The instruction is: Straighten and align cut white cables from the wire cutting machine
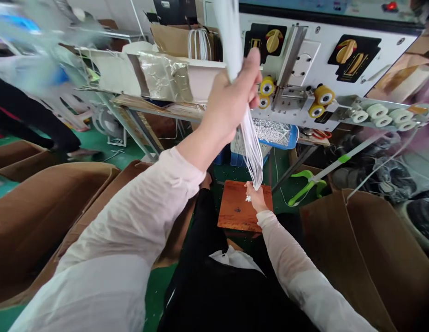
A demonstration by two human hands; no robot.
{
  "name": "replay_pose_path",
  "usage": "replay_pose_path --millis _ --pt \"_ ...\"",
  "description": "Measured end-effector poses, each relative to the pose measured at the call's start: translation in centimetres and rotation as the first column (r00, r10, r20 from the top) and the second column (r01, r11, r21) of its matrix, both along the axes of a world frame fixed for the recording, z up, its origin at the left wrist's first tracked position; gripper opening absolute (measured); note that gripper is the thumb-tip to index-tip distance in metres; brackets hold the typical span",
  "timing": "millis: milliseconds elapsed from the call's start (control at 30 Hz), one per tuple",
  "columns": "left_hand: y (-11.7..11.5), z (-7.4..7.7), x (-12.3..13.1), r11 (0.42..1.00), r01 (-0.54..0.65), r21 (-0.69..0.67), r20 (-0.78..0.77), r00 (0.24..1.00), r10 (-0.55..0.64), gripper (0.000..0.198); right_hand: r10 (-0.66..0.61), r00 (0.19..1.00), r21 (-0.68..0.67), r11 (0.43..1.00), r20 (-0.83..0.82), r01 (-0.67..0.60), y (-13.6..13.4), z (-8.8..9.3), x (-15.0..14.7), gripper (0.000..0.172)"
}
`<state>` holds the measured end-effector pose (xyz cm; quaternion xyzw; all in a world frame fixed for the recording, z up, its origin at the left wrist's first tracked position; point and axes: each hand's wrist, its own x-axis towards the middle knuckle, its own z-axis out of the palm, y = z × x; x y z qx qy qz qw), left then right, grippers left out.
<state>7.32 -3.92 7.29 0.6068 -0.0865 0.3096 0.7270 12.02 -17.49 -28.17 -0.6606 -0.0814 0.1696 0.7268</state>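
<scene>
From the head view: left hand (231,99) raised high, fingers (253,64) curled tight around a bundle of white wires (251,147), a closed fist with no gap. Bundle long and thin, strands packed together inside the fist, then spreading into loose, slightly bowed lines below it. Upper end blurred, rising past the fist toward the top edge of the view. Lower end gathered in the right hand (256,197), low over a reddish-brown wooden board (235,207), fingers (250,186) pinched closed on the strands. Small white bit (248,198) at that hand, too small to tell what.

Straight ahead, a white machine panel (325,50) with yellow rollers (324,94) and a row of white rollers (383,117). Below it, a blue basket (279,140) of small white parts. Left of the panel, a counter (155,107) carrying a foil bag (164,76) and a cardboard box (169,37) with looped white wire. Large cardboard boxes (38,221) on both sides, a green-handled tool (306,186) beyond the board, and a co-worker's dark trouser legs (27,115), blurred, at far left on a green floor (155,295).
</scene>
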Motion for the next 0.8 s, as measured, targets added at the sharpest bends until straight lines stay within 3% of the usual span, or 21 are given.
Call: replay_pose_path --millis 133,300,400,533,633,733,800 --pt "1.6 -3.6 -2.5 0.996 0.006 -0.092 0.018 1.000 -0.004 0.029 -0.039 0.997 -0.108 0.993 0.071 0.046 -2.2 -2.0 0.8 0.034" --pt "3.0 -9.1 -4.5 0.963 -0.163 -0.213 -0.163 0.978 0.129 0.033 -0.053 0.992 -0.200 0.977 0.114 0.075 -3.3 -4.5 1.3 0.029" --pt "4.3 -11.2 -5.6 0.939 -0.182 -0.293 -0.137 0.980 0.147 0.036 -0.062 0.989 -0.238 0.967 0.135 0.093 -3.8 -4.9 1.6 0.030" --pt "5.8 -13.4 -7.3 0.908 -0.185 -0.377 -0.083 0.983 0.166 0.035 -0.041 0.983 -0.302 0.949 0.177 0.095 -4.4 -4.9 1.2 0.025" --pt "6.4 -15.3 -8.3 0.857 -0.283 -0.432 -0.172 0.958 0.229 0.030 0.008 0.981 -0.363 0.930 0.192 0.063 -4.4 -4.4 0.7 0.021" --pt "7.5 -16.8 -10.0 0.744 -0.401 -0.534 -0.278 0.915 0.294 0.024 0.077 0.976 -0.421 0.907 0.203 0.016 -4.7 -2.8 0.5 0.024" --pt "9.0 -17.5 -12.4 0.652 -0.472 -0.593 -0.320 0.882 0.347 0.021 0.151 0.966 -0.447 0.893 0.211 -0.042 -5.4 -0.7 0.1 0.024"
